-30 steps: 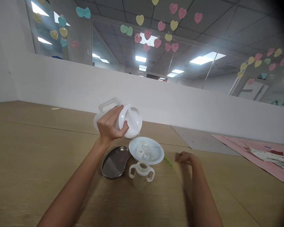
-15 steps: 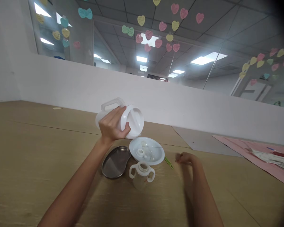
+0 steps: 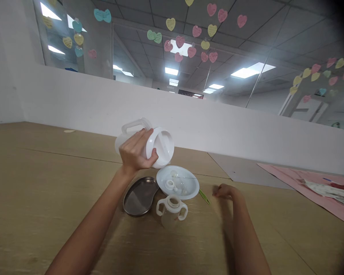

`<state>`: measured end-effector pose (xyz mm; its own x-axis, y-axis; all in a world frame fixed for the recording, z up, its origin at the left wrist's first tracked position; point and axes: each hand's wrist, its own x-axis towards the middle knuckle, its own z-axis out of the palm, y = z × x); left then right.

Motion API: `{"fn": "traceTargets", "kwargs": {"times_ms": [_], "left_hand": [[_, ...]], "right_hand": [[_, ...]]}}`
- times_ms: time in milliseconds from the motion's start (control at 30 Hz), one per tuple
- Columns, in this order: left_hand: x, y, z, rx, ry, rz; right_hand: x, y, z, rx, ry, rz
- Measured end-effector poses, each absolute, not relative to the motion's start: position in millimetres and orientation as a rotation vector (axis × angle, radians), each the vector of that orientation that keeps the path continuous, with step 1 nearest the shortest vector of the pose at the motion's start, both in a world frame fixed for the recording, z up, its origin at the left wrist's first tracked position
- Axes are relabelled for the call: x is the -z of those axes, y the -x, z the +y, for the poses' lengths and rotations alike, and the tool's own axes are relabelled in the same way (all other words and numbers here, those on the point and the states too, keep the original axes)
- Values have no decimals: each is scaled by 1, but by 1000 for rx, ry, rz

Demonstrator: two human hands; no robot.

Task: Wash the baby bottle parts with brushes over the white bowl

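Note:
A white plastic jug (image 3: 120,142) with a white lid (image 3: 164,147) is tilted over the bowl, its lid end pointing right and down. My left hand (image 3: 136,151) is wrapped round it near the lid, while the loop handle stands free at the top. Below sits a pale blue bowl (image 3: 193,186) with small clear and white bottle parts (image 3: 170,185) in it. In front of the bowl a clear baby bottle (image 3: 172,214) with two white handles stands upright, uncapped. My right hand (image 3: 226,191) rests on the table with curled fingers, apart from these things; I see nothing in it.
A metal kidney dish (image 3: 139,198) lies left of the bottle. From under the bowl's right side a green handle (image 3: 204,196) sticks out. A pink cloth (image 3: 286,179) with white and red items lies far right. Behind the table (image 3: 60,191) runs a white wall (image 3: 88,103).

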<state>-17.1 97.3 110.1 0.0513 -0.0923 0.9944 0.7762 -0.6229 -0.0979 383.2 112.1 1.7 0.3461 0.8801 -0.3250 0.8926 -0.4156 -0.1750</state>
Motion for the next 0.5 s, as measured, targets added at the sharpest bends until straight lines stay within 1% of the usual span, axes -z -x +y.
{"fn": "traceTargets", "kwargs": {"times_ms": [500], "left_hand": [[-108, 19, 101, 1649, 1691, -767]], "right_hand": [[-2, -382, 111, 592, -2562, 1661]]}}
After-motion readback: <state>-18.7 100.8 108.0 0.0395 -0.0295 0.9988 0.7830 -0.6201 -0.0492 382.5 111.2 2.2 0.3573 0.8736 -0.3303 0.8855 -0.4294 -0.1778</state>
